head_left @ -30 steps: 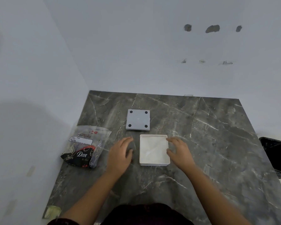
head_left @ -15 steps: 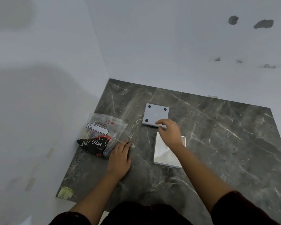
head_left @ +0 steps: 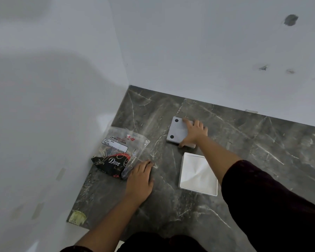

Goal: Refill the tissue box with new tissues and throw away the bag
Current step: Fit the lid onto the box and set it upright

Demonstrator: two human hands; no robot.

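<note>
A plain room corner: marble-look table (head_left: 244,142) against bare, patched white walls (head_left: 189,51).

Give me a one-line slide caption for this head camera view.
Right hand on the grey base plate, left hand beside the tissue bag, open white box nearby.

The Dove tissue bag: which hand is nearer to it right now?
Left. The left hand lies flat on the table with its fingertips at the Dove tissue bag's near right corner. The right hand is farther right, on the grey base plate.
</note>
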